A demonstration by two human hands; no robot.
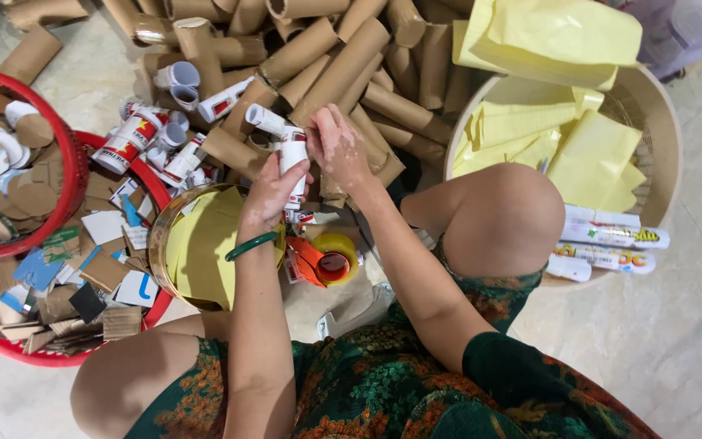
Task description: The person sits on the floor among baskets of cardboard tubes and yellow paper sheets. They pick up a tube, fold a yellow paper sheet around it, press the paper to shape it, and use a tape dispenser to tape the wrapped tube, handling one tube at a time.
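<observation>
My left hand (268, 193) grips a white paper-wrapped tube (292, 158) held upright in front of me. My right hand (336, 146) pinches the top end of the same tube. A green bangle (250, 245) sits on my left wrist. Just below the hands lies an orange tape dispenser (318, 262) with a roll of yellowish tape. A round metal bowl (161, 236) lined with yellow paper stands under my left forearm.
A heap of bare brown cardboard tubes (343, 65) fills the floor ahead. Red baskets (75, 175) of cardboard scraps sit at left. A woven basket (666, 138) with yellow paper sheets and finished wrapped tubes (611, 236) stands at right, behind my right knee.
</observation>
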